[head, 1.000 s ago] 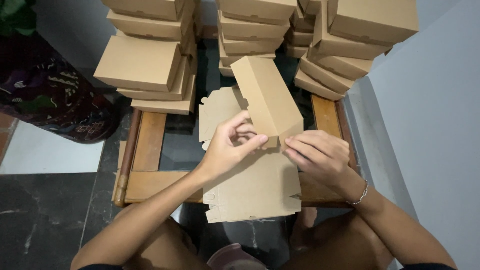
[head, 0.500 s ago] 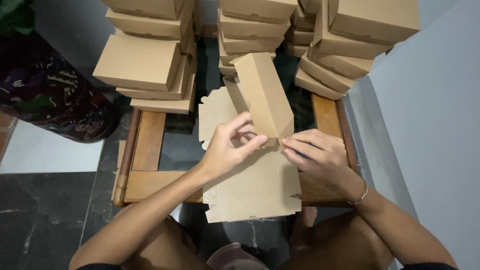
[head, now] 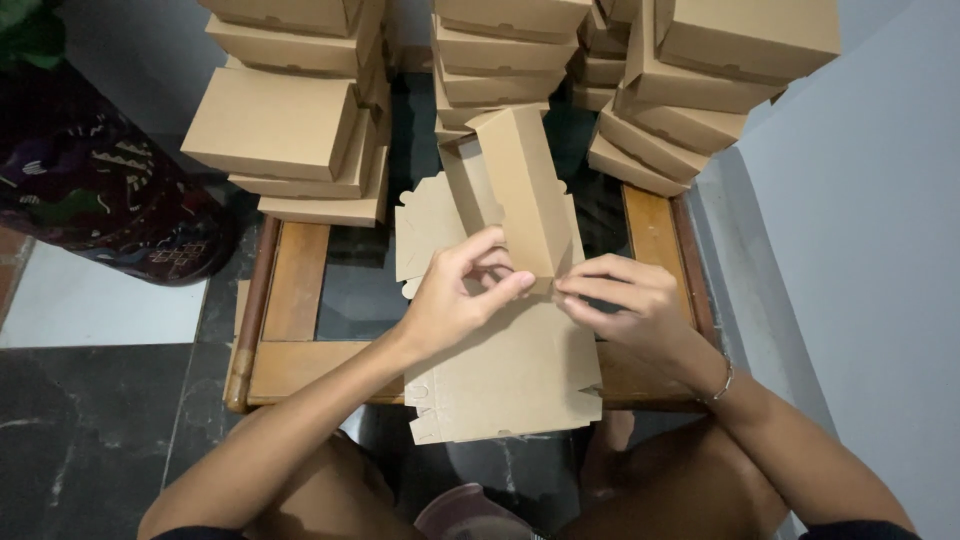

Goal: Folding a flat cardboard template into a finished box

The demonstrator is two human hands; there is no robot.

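My left hand (head: 455, 295) and right hand (head: 620, 300) both pinch the fold of the flat cardboard box (head: 510, 370), fingers closed on it.

raised flap of the flat cardboard box (head: 515, 375) tipped slightly further upright, hands pinching a little closer at its fold
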